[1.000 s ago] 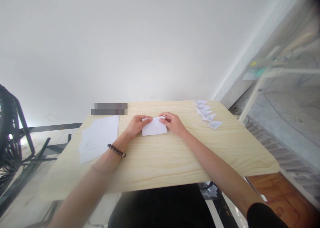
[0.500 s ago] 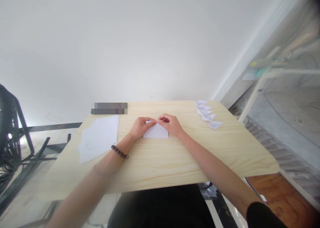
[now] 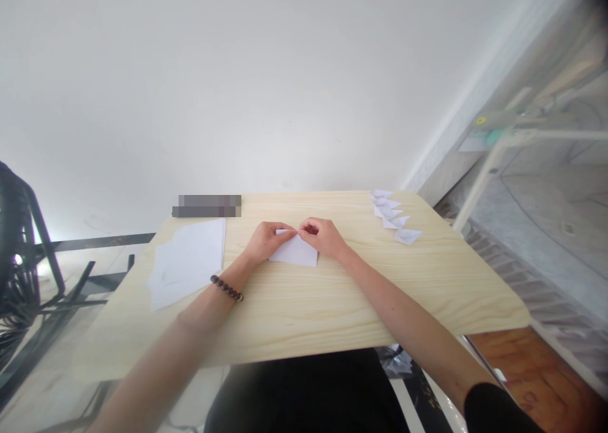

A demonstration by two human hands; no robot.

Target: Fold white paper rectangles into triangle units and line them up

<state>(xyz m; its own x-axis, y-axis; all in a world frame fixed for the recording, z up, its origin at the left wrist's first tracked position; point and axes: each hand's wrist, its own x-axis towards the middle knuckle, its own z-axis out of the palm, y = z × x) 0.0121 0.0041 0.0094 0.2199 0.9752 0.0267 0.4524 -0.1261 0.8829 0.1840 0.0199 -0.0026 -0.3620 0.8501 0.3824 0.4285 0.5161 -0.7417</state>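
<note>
Two hands on one small folded sheet of paper (image 3: 297, 253), lying near the middle of the light wood table (image 3: 332, 306). The left hand (image 3: 264, 240) sits on the sheet's left upper corner with its fingers curled down onto it, and the right hand (image 3: 323, 237) is at the top edge, thumb and forefinger closed in a pinch on the paper right where the two hands nearly meet. The lower half of the sheet lies flat and uncovered toward the near side.

Around it — a loose stack of plain white sheets (image 3: 187, 262) lies to the left, well apart from the hands, with a couple of sheets fanned out at its lower corner. Over at the far right corner of the table there's a little row of folded paper pieces (image 3: 394, 218), five or so, overlapping each other in a line. A dark beaded bracelet (image 3: 227, 288) is on the left wrist.

Nothing sits between the hands and the sheet, and the table stretch in front of it is just bare wood. At the far left edge of the table there's a long flat thing that's blurred out (image 3: 207, 206), so no writing can be read there — and I can't spot any label or print on the papers either. A black metal frame (image 3: 28, 256) stands off to the left on the floor.
</note>
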